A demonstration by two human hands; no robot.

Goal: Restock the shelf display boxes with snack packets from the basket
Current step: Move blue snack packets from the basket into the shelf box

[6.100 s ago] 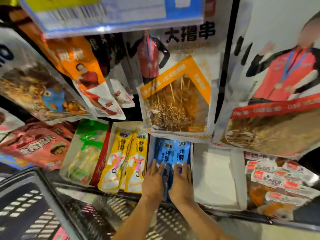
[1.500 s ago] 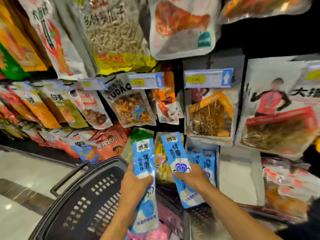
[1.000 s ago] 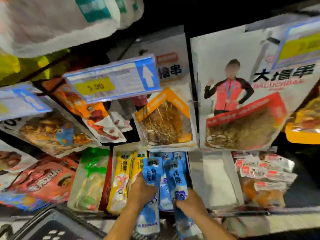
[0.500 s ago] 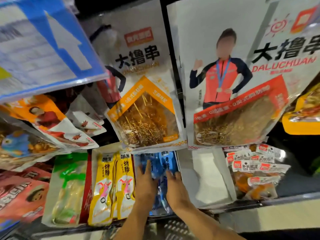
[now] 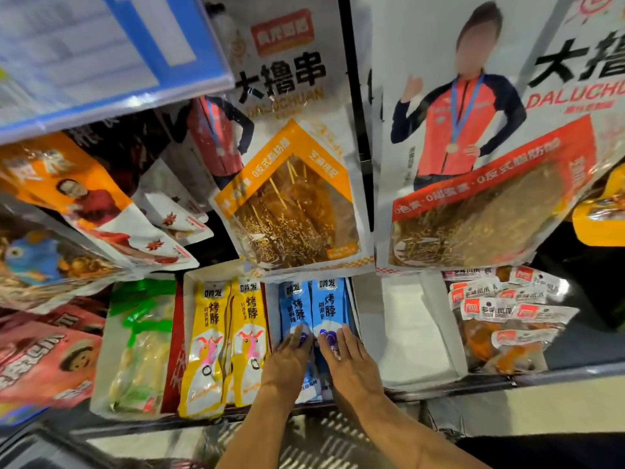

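**2 hands flat on the blue packets in their shelf box**

2 blue snack packets (image 5: 313,309) stand side by side in a white display box (image 5: 354,309) on the shelf (image 5: 558,372), tops leaning back. The left hand (image 5: 287,362) lies on the left packet and the right hand (image 5: 350,363) on the right one. Both hands are spread flat with straight fingers, pressing the lower halves of the packets and gripping nothing.

Just left, 2 yellow packets (image 5: 231,336) fill the neighbouring box, with a green-topped pack (image 5: 142,343) beyond them. Just right sits another white box (image 5: 417,333), its bare floor showing, then a pile of red-labelled packets (image 5: 507,319). Large hanging bags (image 5: 294,198) overlap the box tops. The perforated basket (image 5: 324,441) shows under the forearms, at the lower edge.
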